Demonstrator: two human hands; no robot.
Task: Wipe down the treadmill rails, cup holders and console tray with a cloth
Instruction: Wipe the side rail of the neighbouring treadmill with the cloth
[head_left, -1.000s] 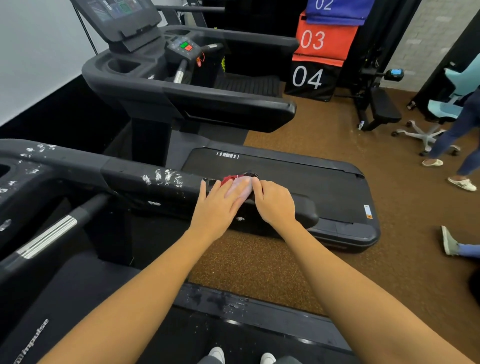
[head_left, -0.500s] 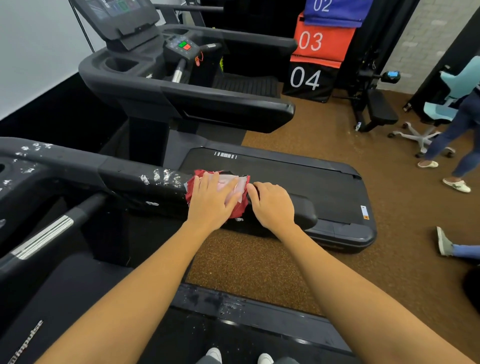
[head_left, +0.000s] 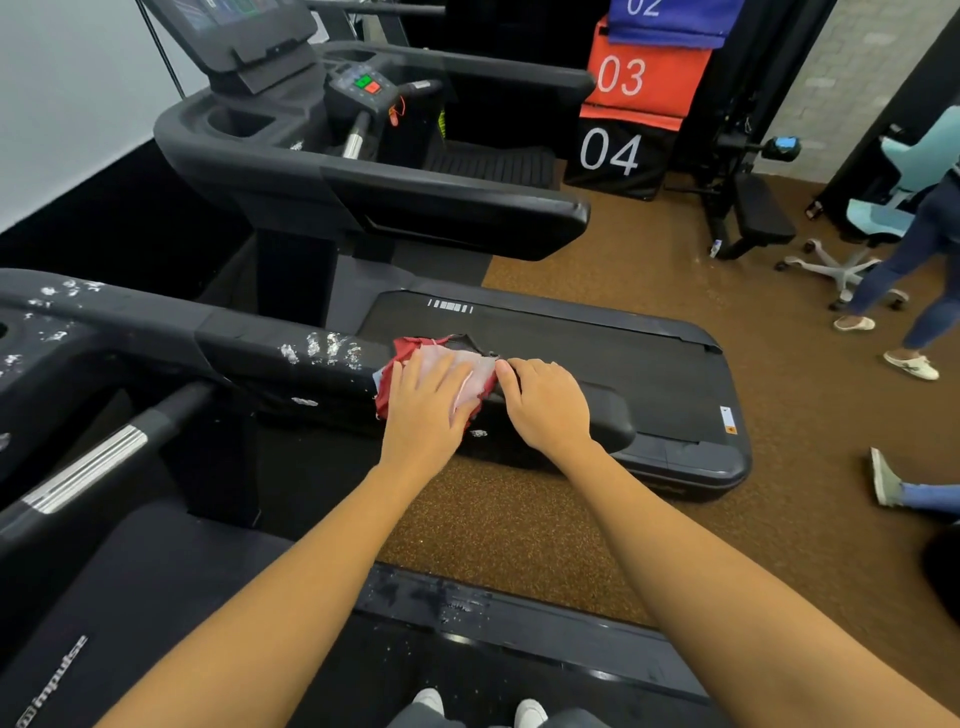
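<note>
A red and pale pink cloth (head_left: 467, 371) lies spread over the black right side rail (head_left: 249, 345) of the treadmill I stand on. My left hand (head_left: 423, 410) presses flat on the cloth, fingers spread. My right hand (head_left: 545, 402) rests on the rail's rounded end, its fingertips touching the cloth's right edge. White specks (head_left: 324, 351) dot the rail just left of the cloth, and more (head_left: 67, 288) mark the console corner. A silver-banded grip bar (head_left: 88, 467) slants below the rail.
A second treadmill (head_left: 415, 208) with console and cup holder (head_left: 239, 122) stands ahead. Numbered foam boxes (head_left: 623, 150) are stacked behind it. A bench (head_left: 753, 213), a teal office chair (head_left: 883, 218) and people's legs (head_left: 914, 270) occupy the brown floor at right.
The cloth, bunched under both hands a second ago, has been spread open along the rail. My left hand has slid left with it and my right hand stayed at the rail's end.
</note>
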